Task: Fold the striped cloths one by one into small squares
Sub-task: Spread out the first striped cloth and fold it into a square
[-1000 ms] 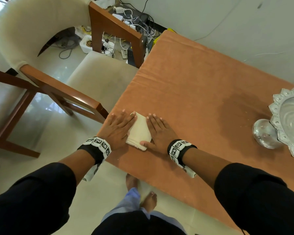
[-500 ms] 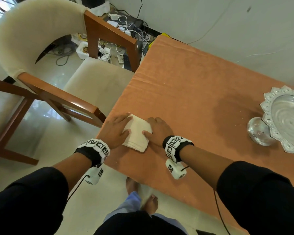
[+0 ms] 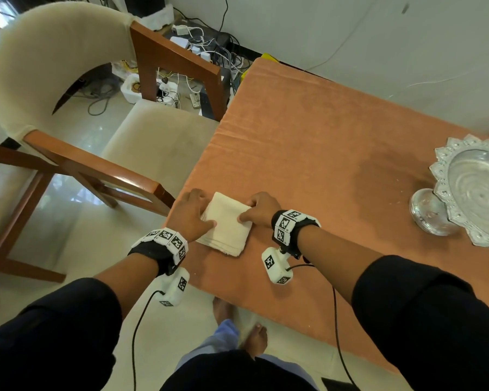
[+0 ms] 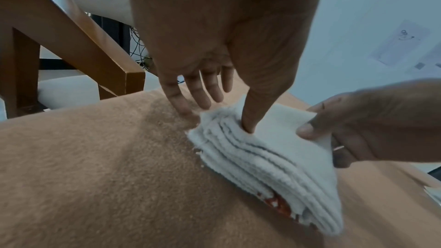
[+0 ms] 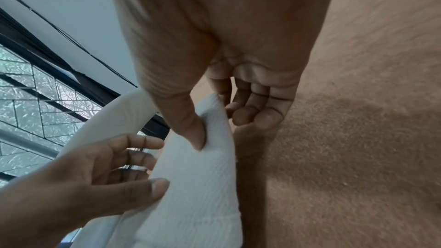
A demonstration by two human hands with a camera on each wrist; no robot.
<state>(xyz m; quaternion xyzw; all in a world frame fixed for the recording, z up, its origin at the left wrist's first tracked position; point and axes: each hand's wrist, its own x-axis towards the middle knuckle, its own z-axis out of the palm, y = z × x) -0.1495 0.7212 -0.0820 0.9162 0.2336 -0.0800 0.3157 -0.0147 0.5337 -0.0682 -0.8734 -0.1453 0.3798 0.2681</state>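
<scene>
My left hand and right hand pinched opposite edges of the folded cream woven cloth, thumbs on top, at the orange-covered table's seven-o'clock corner.

The cloth is cream-white and folded into a small thick square of many layers. It lies near the left, near corner of the table, with a little red showing at one edge.
</scene>
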